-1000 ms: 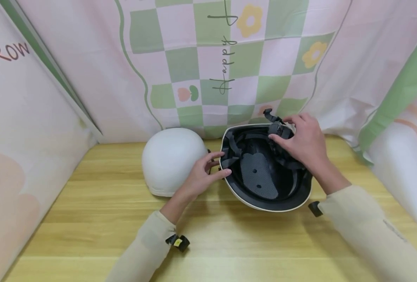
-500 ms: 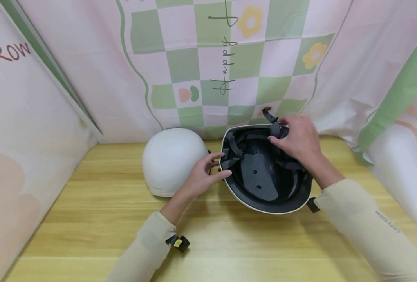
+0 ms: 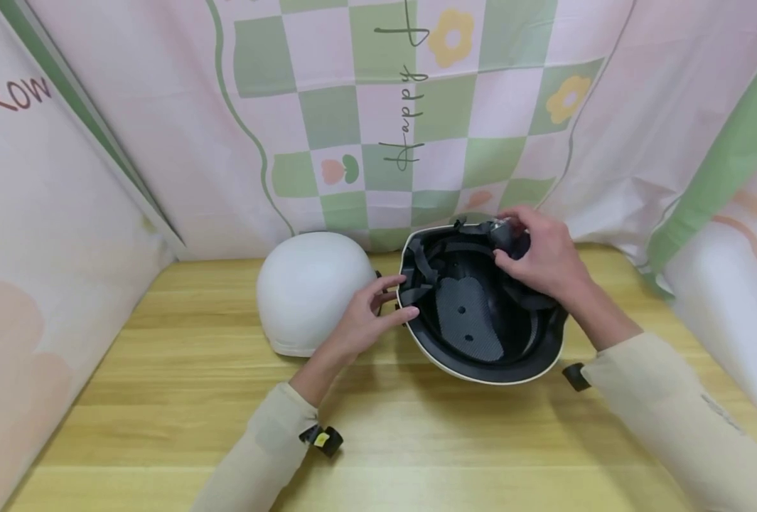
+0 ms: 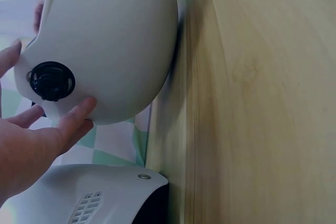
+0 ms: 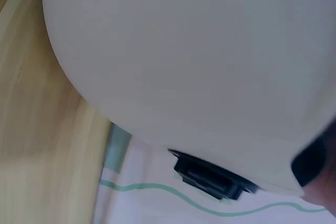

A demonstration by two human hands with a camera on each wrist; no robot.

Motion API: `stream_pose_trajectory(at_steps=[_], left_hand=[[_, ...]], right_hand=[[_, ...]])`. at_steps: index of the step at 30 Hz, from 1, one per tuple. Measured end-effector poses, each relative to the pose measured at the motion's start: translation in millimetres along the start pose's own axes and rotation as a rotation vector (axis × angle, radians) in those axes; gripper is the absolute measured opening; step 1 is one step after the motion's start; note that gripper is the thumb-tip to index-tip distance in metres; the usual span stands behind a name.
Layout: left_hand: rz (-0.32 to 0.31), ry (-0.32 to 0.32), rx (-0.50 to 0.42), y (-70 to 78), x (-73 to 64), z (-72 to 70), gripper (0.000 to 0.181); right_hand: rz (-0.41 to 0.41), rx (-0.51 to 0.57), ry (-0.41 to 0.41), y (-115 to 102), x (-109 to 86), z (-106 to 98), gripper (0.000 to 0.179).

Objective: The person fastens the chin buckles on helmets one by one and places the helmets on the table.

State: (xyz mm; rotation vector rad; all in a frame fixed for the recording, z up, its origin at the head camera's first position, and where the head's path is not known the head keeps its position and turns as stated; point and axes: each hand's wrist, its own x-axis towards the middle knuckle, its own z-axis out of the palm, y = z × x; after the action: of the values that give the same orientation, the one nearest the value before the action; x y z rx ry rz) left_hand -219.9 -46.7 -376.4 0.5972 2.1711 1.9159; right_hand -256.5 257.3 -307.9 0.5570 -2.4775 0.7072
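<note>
An upturned white helmet (image 3: 483, 373) shows its black padded inside in the head view. My left hand (image 3: 365, 316) holds its left rim, thumb over the edge and fingers against the outer shell. In the left wrist view, fingertips (image 4: 84, 108) press the white shell beside a round black pivot (image 4: 52, 81). My right hand (image 3: 544, 252) is at the back right rim, thumb and fingers pinching the dark chin strap (image 3: 501, 233) by its buckle. The right wrist view is mostly filled by the shell (image 5: 189, 61), with that hand nearly out of frame.
A second white helmet (image 3: 314, 291) stands dome up, close on the left. Both are on a wooden table (image 3: 160, 412), near a checkered curtain (image 3: 387, 107) behind. Another curtain (image 3: 45, 284) hangs along the left side.
The strap's free end, which stuck up above the back rim, now lies lower and points left along it. My right hand shifted slightly with the strap; my left hand kept its place.
</note>
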Motion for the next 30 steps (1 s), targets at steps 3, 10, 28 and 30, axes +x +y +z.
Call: stream_pose_trajectory(at_steps=[3,10,28,30], left_hand=[[-0.004,-0.002,-0.004,0.5,0.1,-0.4,0.059],[-0.003,-0.006,-0.003,2.2,-1.5,-2.0,0.059],[0.008,-0.014,0.015,0.2,0.0,-3.6,0.061],[0.006,-0.016,0.024,1.7,0.1,-4.0,0.061]], right_hand=[[-0.052,0.035,-0.050,2,-2.8,-3,0.057],[-0.096,0.032,-0.167,3,-9.4,-10,0.056],[-0.186,0.053,-0.273,12,-24.5,-17,0.050],[-0.203,0.041,-0.280,12,-24.3,-17,0.051]])
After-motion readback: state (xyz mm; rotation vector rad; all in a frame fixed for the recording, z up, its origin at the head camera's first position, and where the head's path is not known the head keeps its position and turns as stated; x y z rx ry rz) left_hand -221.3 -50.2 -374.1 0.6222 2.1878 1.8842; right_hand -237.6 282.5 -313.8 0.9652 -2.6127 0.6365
